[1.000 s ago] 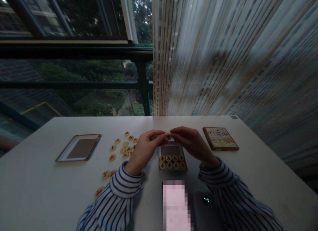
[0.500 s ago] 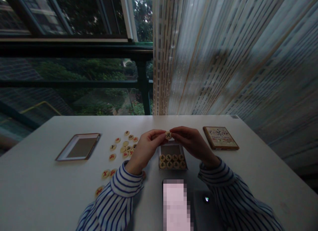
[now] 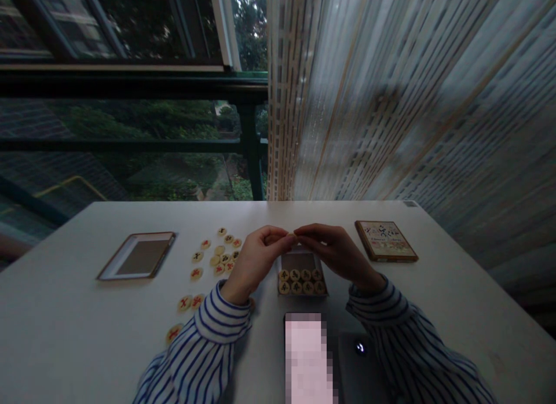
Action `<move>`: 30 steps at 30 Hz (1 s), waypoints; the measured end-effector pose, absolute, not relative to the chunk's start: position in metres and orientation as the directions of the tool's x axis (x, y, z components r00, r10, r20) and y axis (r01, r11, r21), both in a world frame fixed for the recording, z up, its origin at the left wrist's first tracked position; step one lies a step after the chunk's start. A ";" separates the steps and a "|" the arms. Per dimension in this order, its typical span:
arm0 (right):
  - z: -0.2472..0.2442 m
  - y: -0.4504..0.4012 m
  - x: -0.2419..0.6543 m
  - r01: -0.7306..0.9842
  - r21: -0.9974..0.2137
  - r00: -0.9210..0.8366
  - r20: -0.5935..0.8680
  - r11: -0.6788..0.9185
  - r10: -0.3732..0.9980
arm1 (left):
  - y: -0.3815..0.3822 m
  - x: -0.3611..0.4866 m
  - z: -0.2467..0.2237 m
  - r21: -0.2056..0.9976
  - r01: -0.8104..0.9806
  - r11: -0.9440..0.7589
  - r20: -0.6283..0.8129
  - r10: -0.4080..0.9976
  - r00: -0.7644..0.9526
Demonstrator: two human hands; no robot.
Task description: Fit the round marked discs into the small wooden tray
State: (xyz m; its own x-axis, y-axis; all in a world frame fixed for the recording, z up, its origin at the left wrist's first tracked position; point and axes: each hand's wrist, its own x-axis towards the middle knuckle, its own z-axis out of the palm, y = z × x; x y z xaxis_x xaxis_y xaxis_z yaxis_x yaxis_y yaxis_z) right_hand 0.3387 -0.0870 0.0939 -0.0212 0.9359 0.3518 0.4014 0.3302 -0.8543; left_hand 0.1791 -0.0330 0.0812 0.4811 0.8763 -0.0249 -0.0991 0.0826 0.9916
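Observation:
Just above the far end of a small open box [image 3: 302,260], the fingertips of both my hands meet. My left hand [image 3: 259,258] and my right hand [image 3: 335,252] pinch a round xiangqi piece [image 3: 292,235] between them; only a sliver of it shows. Two rows of wooden pieces with black characters [image 3: 296,275] lie face up in the near half of the box. To the left, past my left wrist, loose pieces marked in red or black [image 3: 219,269] are scattered on the white table [image 3: 78,329]; my left arm covers some.
A shallow open lid or tray [image 3: 145,256] lies at the left. At the right is a flat closed box with a printed cover [image 3: 386,241]. A phone [image 3: 306,357] and a dark device with a small light [image 3: 360,369] lie in front of me. Beyond hangs a curtain [image 3: 347,103].
The piece between my fingertips has been turned, so its character no longer faces me and fingers hide most of it. My right hand has shifted slightly left; the pieces in the box are unchanged.

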 end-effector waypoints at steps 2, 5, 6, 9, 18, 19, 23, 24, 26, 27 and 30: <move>0.095 -0.087 0.339 0.408 -0.851 -0.014 0.356 0.330 0.934 | -0.033 0.179 0.082 0.990 -0.107 0.088 -0.026 0.877 0.481; 0.095 -0.087 0.339 0.427 -0.842 0.005 0.366 0.329 0.930 | -0.033 0.179 0.083 0.986 -0.124 0.115 -0.041 0.874 0.484; 0.095 -0.087 0.339 0.435 -0.838 0.009 0.371 0.330 0.929 | -0.033 0.180 0.083 0.984 -0.130 0.125 -0.047 0.873 0.485; 0.094 -0.087 0.340 0.474 -0.812 0.010 0.393 0.341 0.920 | -0.033 0.180 0.083 0.976 -0.149 0.156 -0.066 0.873 0.483; 0.090 -0.087 0.344 0.634 -0.645 -0.137 0.451 0.428 0.882 | -0.031 0.182 0.078 0.965 -0.149 0.216 -0.114 0.856 0.504; 0.090 -0.087 0.344 0.642 -0.636 -0.143 0.449 0.428 0.882 | -0.030 0.182 0.078 0.967 -0.146 0.211 -0.111 0.857 0.503; 0.092 -0.088 0.344 0.669 -0.605 -0.163 0.447 0.432 0.880 | -0.029 0.181 0.076 0.970 -0.139 0.197 -0.105 0.863 0.493; 0.092 -0.088 0.344 0.674 -0.596 -0.171 0.450 0.437 0.877 | -0.029 0.181 0.076 0.970 -0.140 0.198 -0.106 0.864 0.492; 0.092 -0.088 0.345 0.685 -0.574 -0.189 0.453 0.448 0.871 | -0.029 0.182 0.075 0.967 -0.148 0.210 -0.113 0.865 0.489; 0.091 -0.088 0.345 0.692 -0.562 -0.199 0.455 0.454 0.868 | -0.028 0.182 0.074 0.964 -0.152 0.217 -0.118 0.864 0.489; 0.089 -0.087 0.346 0.715 -0.522 -0.232 0.452 0.466 0.862 | -0.027 0.183 0.073 0.962 -0.155 0.223 -0.122 0.866 0.486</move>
